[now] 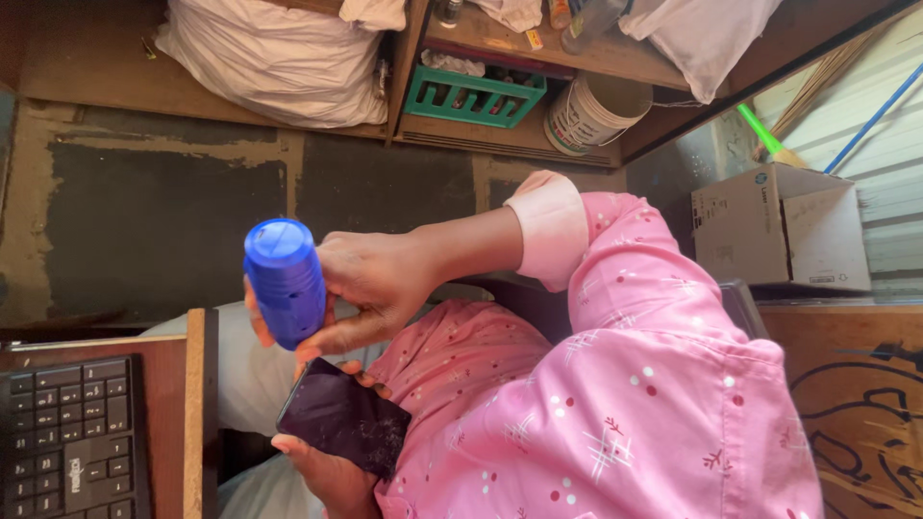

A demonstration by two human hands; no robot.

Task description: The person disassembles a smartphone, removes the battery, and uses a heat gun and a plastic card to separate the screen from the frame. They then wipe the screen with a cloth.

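My right hand (pixel 380 279) is wrapped around a blue plastic bottle (pixel 286 282) with a ribbed body and a flat round end, holding it on its side above my lap. The arm reaches in from the right in a pink patterned sleeve (pixel 654 384) with a pale cuff. Just below, my left hand (pixel 327 471) holds a dark smartphone (pixel 344 418) with a black, scratched screen; fingertips curl over its upper edge. Bottle and phone sit close together but do not touch.
A black keyboard (pixel 67 437) lies on a wooden desk (pixel 197 404) at the lower left. Beyond are a bare concrete floor (pixel 163 211), a wooden shelf with a white sack (pixel 279 58), a green crate (pixel 471 96) and a white bucket (pixel 591 111). A cardboard box (pixel 779 231) stands at the right.
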